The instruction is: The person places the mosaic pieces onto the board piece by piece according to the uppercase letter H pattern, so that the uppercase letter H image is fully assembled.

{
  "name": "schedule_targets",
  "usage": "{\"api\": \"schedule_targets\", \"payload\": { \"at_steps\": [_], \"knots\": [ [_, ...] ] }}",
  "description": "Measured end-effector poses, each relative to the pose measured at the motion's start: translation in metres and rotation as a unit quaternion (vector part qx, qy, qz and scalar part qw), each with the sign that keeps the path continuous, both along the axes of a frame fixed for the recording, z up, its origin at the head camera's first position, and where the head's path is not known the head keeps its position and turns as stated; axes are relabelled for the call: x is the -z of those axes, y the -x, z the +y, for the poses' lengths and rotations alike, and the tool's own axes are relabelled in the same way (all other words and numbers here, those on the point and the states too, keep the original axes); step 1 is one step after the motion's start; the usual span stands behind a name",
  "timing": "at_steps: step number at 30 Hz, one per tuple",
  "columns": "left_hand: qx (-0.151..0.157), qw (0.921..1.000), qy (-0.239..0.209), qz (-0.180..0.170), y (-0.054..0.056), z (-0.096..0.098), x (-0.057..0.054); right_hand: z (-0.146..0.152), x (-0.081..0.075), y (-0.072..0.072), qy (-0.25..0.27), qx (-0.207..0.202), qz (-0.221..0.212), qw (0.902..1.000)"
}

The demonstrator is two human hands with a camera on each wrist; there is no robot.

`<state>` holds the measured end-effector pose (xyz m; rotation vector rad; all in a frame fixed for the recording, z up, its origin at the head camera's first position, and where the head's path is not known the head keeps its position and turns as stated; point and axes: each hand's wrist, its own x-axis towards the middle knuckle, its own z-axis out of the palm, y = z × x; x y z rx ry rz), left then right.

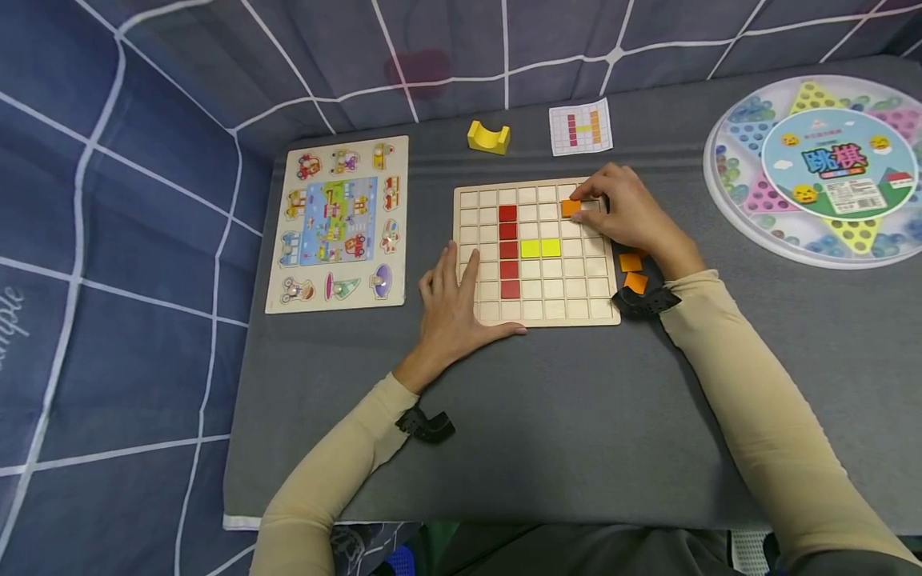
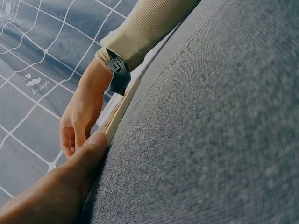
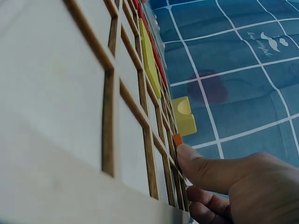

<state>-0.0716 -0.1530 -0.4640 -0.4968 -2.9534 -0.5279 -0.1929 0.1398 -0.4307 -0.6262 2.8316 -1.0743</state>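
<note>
A wooden grid board (image 1: 533,309) lies on the table, with a column of red tiles (image 1: 509,250) and two yellow tiles (image 1: 540,248) side by side in its cells. My right hand (image 1: 631,210) is over its upper right part, pinching an orange square tile (image 1: 571,208) by thumb and fingers at a cell. The same orange tile (image 3: 177,139) shows at the thumb tip in the right wrist view. With fingers spread, my left hand (image 1: 452,306) rests at the board's lower left corner, thumb along the near edge. Loose orange tiles (image 1: 633,273) lie by the board's right edge.
Behind the board lie a printed pattern card (image 1: 580,128) and a yellow block (image 1: 489,138) with a curved notch. A picture puzzle board (image 1: 337,288) is on the left. The round game box (image 1: 839,172) occupies the right. A checked curtain (image 1: 461,48) borders the table.
</note>
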Motion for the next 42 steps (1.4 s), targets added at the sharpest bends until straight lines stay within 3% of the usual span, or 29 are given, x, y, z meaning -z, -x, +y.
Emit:
{"api": "schedule_targets", "payload": {
  "at_steps": [26,42],
  "knots": [
    [0.007,0.9999,-0.003,0.012,0.0004,-0.0016,0.0006,-0.0077,0.0041,-0.0025,0.016,0.042,-0.028,0.9986],
    [0.007,1.0000,-0.006,0.003,0.0002,-0.0018,-0.0003,-0.0076,0.0028,-0.0031,-0.001,0.035,-0.039,0.9986]
  ]
}}
